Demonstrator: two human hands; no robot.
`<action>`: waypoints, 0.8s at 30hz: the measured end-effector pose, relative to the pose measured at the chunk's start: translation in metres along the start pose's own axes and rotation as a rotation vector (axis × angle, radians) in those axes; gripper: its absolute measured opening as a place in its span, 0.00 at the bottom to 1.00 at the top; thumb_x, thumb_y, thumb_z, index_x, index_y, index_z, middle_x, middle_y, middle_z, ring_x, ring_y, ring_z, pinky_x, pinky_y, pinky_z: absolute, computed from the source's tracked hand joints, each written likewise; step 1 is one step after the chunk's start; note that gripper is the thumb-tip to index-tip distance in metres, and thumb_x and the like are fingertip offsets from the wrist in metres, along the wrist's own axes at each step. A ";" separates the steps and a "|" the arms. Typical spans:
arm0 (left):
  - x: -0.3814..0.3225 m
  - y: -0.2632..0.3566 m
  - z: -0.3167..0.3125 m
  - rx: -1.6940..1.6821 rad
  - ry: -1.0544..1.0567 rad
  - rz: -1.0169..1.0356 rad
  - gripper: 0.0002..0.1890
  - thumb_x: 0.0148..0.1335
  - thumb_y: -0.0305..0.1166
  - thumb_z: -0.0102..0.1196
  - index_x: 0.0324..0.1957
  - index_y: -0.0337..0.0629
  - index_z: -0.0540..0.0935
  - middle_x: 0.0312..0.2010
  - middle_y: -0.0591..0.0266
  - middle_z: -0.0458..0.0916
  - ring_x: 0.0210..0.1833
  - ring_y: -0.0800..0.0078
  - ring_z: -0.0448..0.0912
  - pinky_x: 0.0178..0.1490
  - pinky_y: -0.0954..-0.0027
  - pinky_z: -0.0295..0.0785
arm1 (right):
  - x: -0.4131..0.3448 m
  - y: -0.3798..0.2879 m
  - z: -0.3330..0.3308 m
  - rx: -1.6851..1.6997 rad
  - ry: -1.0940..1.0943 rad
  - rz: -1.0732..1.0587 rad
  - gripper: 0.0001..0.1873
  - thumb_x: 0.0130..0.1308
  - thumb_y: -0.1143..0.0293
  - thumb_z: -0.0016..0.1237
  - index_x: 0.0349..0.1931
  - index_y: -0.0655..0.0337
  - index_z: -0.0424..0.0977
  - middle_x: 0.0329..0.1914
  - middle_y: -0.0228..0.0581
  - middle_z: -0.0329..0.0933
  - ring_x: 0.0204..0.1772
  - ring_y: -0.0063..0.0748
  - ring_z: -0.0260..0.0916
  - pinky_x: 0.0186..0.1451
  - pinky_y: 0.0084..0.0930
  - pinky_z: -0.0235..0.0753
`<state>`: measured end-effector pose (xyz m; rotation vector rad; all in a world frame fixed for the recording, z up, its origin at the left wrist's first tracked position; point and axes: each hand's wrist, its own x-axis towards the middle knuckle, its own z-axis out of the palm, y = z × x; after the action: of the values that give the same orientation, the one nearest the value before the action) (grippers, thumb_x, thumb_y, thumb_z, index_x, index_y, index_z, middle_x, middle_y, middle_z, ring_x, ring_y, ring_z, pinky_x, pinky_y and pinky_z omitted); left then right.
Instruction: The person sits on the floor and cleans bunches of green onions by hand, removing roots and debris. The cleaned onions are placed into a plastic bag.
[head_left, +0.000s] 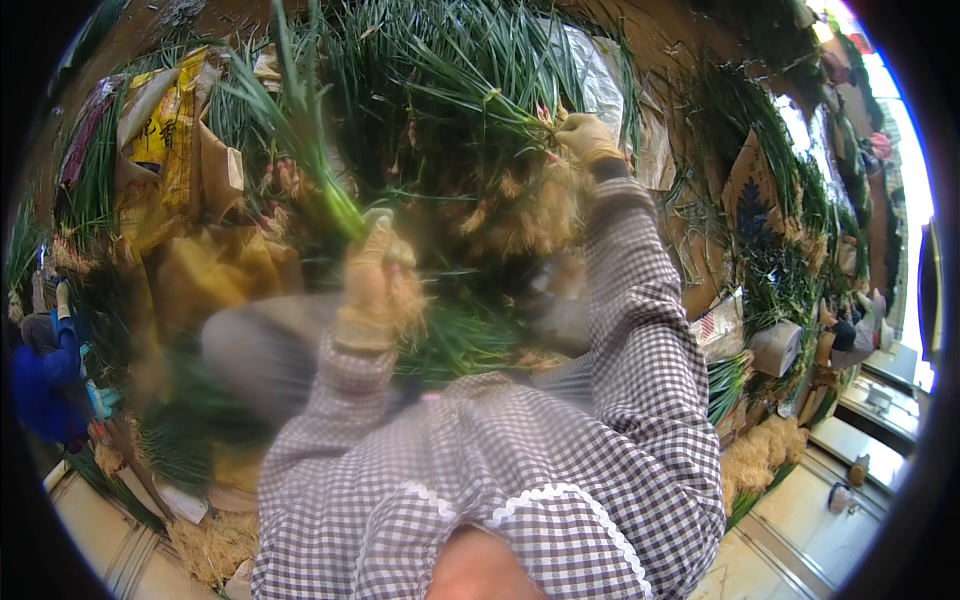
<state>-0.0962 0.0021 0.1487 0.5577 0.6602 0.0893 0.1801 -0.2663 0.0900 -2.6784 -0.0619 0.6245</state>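
My left hand (373, 285), in a pale glove, is closed around a bunch of spring onions (324, 176). Their green leaves point up and away, and the stringy roots (407, 296) hang out below my fingers. My right hand (589, 139), gloved too, pinches the root end of some spring onions (517, 114) at the near right edge of a large heap (420, 64). Pinkish bulbs and tangled roots (551, 202) fringe that heap towards me. More loose green leaves (465, 337) lie low between my knees, partly blurred.
Left of the heap are a yellow printed sack (176, 112) and brown sacking. White plastic sheeting (600, 75) lies behind my right hand. Further onion bundles (772, 127) line the right side. A person in blue (49, 382) works at far left; another person (862, 330) is at far right.
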 end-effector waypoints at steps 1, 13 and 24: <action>0.001 -0.002 0.000 0.000 -0.007 0.030 0.07 0.63 0.30 0.54 0.43 0.42 0.76 0.18 0.69 0.71 0.21 0.78 0.72 0.26 0.75 0.71 | -0.006 -0.005 -0.014 0.174 0.036 0.055 0.11 0.55 0.67 0.57 0.38 0.61 0.79 0.32 0.38 0.79 0.32 0.26 0.73 0.38 0.23 0.76; 0.019 -0.084 -0.039 0.335 0.168 -0.191 0.06 0.58 0.25 0.59 0.34 0.44 0.75 0.27 0.65 0.79 0.24 0.78 0.75 0.24 0.79 0.71 | -0.187 -0.087 0.130 1.238 -0.309 0.231 0.13 0.63 0.68 0.51 0.45 0.63 0.72 0.40 0.36 0.74 0.31 0.21 0.69 0.35 0.17 0.72; 0.013 -0.098 -0.062 0.697 0.220 0.058 0.06 0.55 0.26 0.60 0.34 0.41 0.77 0.26 0.67 0.78 0.27 0.79 0.73 0.31 0.76 0.71 | -0.163 -0.120 0.189 0.304 -0.022 -0.120 0.14 0.61 0.64 0.48 0.40 0.66 0.72 0.41 0.53 0.75 0.40 0.48 0.75 0.44 0.37 0.76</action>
<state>-0.1319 -0.0490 0.0507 1.2504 0.8914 -0.0309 -0.0430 -0.1083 0.0471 -2.3567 -0.1222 0.5752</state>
